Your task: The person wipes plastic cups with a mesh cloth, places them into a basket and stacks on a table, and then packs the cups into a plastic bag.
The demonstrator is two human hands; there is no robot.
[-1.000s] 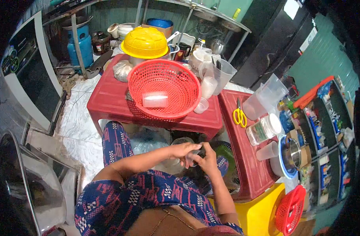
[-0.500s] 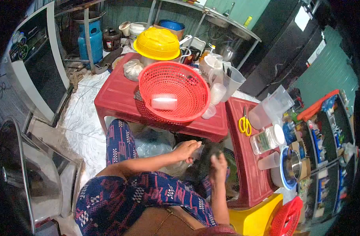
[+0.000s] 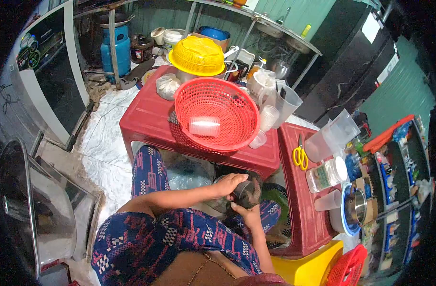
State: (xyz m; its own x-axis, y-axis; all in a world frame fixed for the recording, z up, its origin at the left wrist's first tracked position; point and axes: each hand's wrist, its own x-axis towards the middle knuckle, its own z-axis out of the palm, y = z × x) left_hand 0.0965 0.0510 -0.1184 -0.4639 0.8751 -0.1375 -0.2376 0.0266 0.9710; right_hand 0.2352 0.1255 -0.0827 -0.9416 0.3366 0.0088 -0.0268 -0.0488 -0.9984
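Note:
Low between my knees, my left hand (image 3: 231,186) is closed on the near-left side of a clear plastic cup (image 3: 246,192). Something dark shows in or behind the cup; I cannot tell which. My right hand (image 3: 247,213) wraps round the same cup from below and the right, its thumb against the near side. Just beyond, on a red stool-table (image 3: 146,112), sits a red perforated basket (image 3: 227,107) with a stack of clear cups (image 3: 204,126) lying on its side in it. Clear plastic bags (image 3: 189,176) lie beneath that table.
A second red table (image 3: 299,229) on my right bears yellow-handled scissors (image 3: 300,157), a lidded clear jar (image 3: 326,175), a cup (image 3: 327,203) and a pitcher (image 3: 332,136). A yellow stool (image 3: 304,269) stands below. To my left is a large metal pot (image 3: 51,214).
My right hand has moved left from apart, and both hands now meet round the cup. The camera view has shifted slightly.

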